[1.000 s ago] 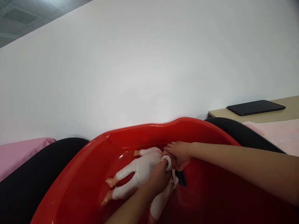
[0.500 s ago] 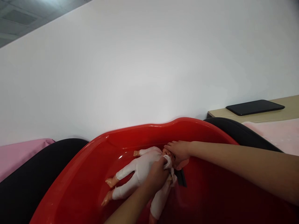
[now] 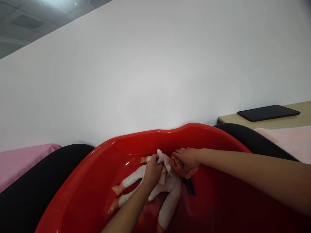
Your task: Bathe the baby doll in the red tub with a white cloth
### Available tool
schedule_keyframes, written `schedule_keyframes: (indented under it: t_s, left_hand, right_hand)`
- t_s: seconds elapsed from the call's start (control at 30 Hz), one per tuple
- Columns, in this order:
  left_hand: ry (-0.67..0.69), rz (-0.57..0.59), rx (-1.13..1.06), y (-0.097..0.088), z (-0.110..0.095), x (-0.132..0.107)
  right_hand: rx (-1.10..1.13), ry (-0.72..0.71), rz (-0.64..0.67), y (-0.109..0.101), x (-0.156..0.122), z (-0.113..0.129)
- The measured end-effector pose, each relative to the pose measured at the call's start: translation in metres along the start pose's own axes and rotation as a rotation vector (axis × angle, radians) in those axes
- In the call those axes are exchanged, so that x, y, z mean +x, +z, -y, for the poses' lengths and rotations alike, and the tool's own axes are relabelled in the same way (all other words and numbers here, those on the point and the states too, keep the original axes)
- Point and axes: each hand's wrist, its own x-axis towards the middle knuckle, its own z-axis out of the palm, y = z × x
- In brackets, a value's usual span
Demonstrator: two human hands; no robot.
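A baby doll (image 3: 167, 189) in white cloth lies on its back inside a red plastic tub (image 3: 102, 181), feet to the left. My right hand (image 3: 187, 157) lies over the doll's head, fingers curled around it. My left hand (image 3: 152, 171) is closed on a small white cloth (image 3: 163, 158) and presses it against the doll's far arm and shoulder. The doll's face is partly hidden under my right hand.
A dark tablet (image 3: 268, 112) lies on a wooden surface at the right. Pink fabric (image 3: 286, 139) sits below it, and more pink fabric (image 3: 21, 161) at the far left. Black cushioning (image 3: 36, 181) flanks the tub. A white wall stands behind.
My left hand has moved the white cloth from beside the doll's face up and left onto its far arm. My right hand stays on the doll's head.
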Motion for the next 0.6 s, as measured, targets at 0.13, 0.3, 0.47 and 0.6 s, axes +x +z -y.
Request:
schedule_keyframes:
  t_s: [0.13, 0.3, 0.47, 0.6]
  left_hand:
    - [0.008, 0.007, -0.006, 0.002, 0.003, 0.001]
    - [0.051, -0.003, 0.084, -0.004, 0.018, 0.005]
    - [0.071, 0.102, 0.189, -0.031, 0.036, -0.002]
    - [0.197, 0.277, 0.357, -0.052, 0.041, -0.023]
  right_hand:
    - [-0.011, -0.001, -0.001, -0.001, -0.001, 0.001]
    - [0.000, 0.005, 0.008, 0.001, -0.001, 0.000]
    - [0.008, -0.001, 0.016, 0.004, 0.001, -0.003]
    - [0.035, -0.001, -0.003, 0.005, 0.000, -0.003]
